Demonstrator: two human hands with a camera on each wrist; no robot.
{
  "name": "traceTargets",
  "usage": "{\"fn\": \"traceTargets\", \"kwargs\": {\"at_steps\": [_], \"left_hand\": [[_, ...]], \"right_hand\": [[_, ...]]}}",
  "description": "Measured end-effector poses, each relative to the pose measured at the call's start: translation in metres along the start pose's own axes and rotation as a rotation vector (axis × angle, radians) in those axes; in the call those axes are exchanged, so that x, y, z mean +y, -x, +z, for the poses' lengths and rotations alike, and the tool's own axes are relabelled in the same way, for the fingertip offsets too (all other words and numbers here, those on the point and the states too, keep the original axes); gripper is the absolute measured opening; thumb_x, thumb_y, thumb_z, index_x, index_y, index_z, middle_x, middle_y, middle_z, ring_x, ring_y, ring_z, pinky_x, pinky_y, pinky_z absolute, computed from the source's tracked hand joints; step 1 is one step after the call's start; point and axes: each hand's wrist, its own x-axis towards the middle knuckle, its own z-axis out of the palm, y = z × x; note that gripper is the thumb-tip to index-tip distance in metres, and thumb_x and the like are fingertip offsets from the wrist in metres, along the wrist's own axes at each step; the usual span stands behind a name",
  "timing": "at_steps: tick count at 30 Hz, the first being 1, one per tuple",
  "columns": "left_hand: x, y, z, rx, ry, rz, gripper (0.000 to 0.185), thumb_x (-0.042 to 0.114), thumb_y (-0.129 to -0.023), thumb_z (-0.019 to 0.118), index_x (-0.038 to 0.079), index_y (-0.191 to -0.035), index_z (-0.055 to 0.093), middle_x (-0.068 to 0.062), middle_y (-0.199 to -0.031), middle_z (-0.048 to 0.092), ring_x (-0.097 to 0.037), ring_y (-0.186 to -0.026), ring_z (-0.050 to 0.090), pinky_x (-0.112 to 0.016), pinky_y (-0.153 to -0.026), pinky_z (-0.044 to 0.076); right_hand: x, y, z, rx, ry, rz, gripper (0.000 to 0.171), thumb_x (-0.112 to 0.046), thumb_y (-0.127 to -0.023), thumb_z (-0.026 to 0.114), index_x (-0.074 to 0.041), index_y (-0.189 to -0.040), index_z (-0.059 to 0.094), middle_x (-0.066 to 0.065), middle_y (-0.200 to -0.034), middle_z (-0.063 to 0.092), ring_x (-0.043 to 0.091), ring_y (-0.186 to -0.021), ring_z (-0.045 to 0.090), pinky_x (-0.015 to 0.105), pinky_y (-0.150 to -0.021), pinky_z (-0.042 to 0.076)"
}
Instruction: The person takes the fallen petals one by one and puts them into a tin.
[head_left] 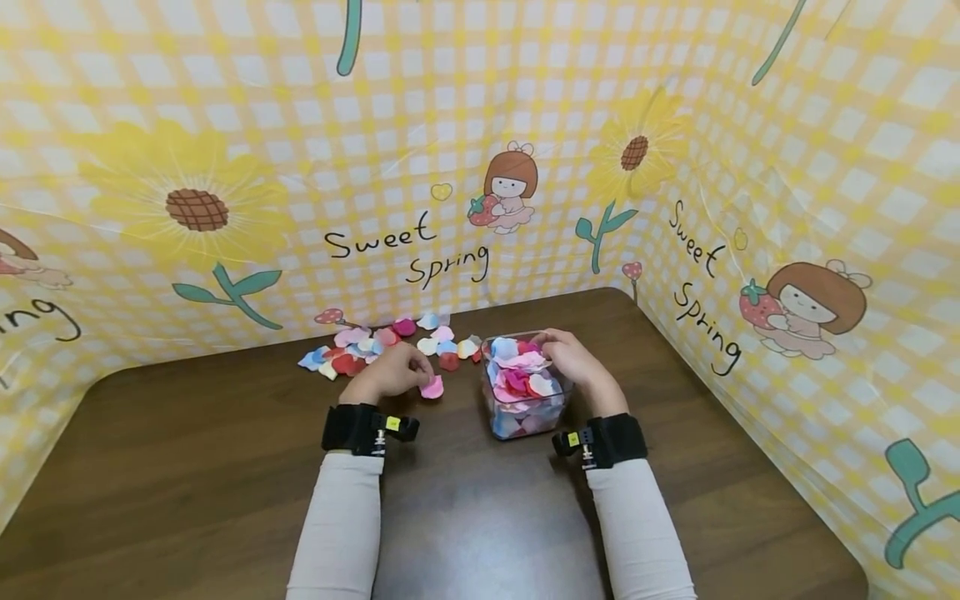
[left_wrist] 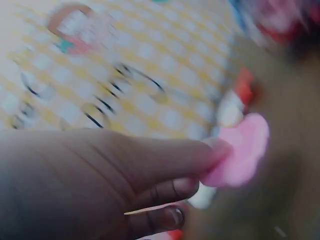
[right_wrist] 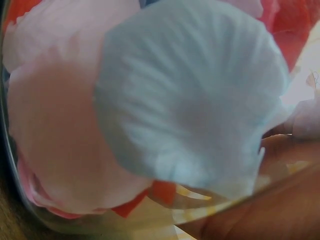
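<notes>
Two sleeved forearms with black wrist bands reach forward over a dark wooden bench [head_left: 187,467]. The left hand [head_left: 393,375] curls over the bench top, and its fingertips [left_wrist: 215,150] pinch a pink petal [head_left: 432,387] that lies at about 3 o'clock from the hand, touching it. The right hand [head_left: 573,357] holds the far right rim of a clear box [head_left: 525,417], fingers curled over the edge; the box is heaped with pink, red, white and pale blue petals. The box sits at 3 o'clock from the left hand, near it, so the pinched petal lies between hand and box. Beyond the left hand, at 12 o'clock, loose petals [head_left: 375,346] are strewn along the bench's far edge. Behind stands a yellow checked backdrop [head_left: 300,125] with sunflowers and cartoon girls; its writing reads "Sweet Spring", repeated on the right wall.
</notes>
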Motion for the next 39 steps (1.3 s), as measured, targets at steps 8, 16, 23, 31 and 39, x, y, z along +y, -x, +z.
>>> {"fn": "traceTargets", "kwargs": {"at_steps": [8,16,23,31,39], "left_hand": [[0.080,0.011,-0.006,0.212,0.070,0.267,0.011,0.019,-0.099,0.069,0.008,-0.100,0.072,-0.004,-0.086,0.064,-0.020,-0.076,0.054,-0.034,-0.068,0.044],[0.146,-0.001,0.059,0.299,-0.012,0.343,0.009,0.015,-0.097,0.070,0.008,-0.098,0.075,-0.002,-0.087,0.067,-0.017,-0.078,0.058,-0.033,-0.075,0.046],[0.149,-0.007,0.068,0.361,-0.081,0.333,0.019,0.016,-0.101,0.065,0.005,-0.112,0.076,-0.007,-0.104,0.072,-0.025,-0.097,0.065,-0.044,-0.092,0.047],[0.064,-0.011,0.018,0.543,-0.005,0.141,0.019,0.012,-0.099,0.066,0.001,-0.112,0.074,-0.015,-0.100,0.071,-0.031,-0.090,0.064,-0.047,-0.086,0.047],[-0.012,-0.032,0.032,0.387,-0.188,-0.167,0.049,0.023,-0.102,0.061,0.004,-0.147,0.053,-0.025,-0.144,0.049,-0.046,-0.129,0.047,-0.062,-0.106,0.034]], "right_hand": [[-0.004,-0.001,-0.001,0.014,-0.002,0.009,0.039,-0.011,-0.097,0.039,0.003,-0.127,0.060,0.019,-0.126,0.056,0.031,-0.110,0.052,0.044,-0.091,0.048],[-0.001,-0.002,-0.003,0.008,-0.032,-0.047,0.036,-0.007,-0.096,0.040,0.007,-0.122,0.062,0.021,-0.120,0.062,0.024,-0.099,0.058,0.032,-0.080,0.049],[-0.004,-0.003,-0.007,0.003,-0.020,-0.075,0.035,-0.006,-0.098,0.041,0.009,-0.122,0.062,0.022,-0.121,0.062,0.025,-0.105,0.056,0.033,-0.084,0.045],[-0.003,-0.003,-0.003,0.011,0.010,-0.018,0.039,-0.009,-0.096,0.040,0.006,-0.126,0.060,0.022,-0.127,0.057,0.033,-0.116,0.051,0.046,-0.098,0.042],[0.001,-0.004,0.002,0.001,-0.004,-0.025,0.040,-0.008,-0.095,0.040,0.007,-0.126,0.060,0.022,-0.127,0.057,0.032,-0.113,0.053,0.046,-0.096,0.045]]}}
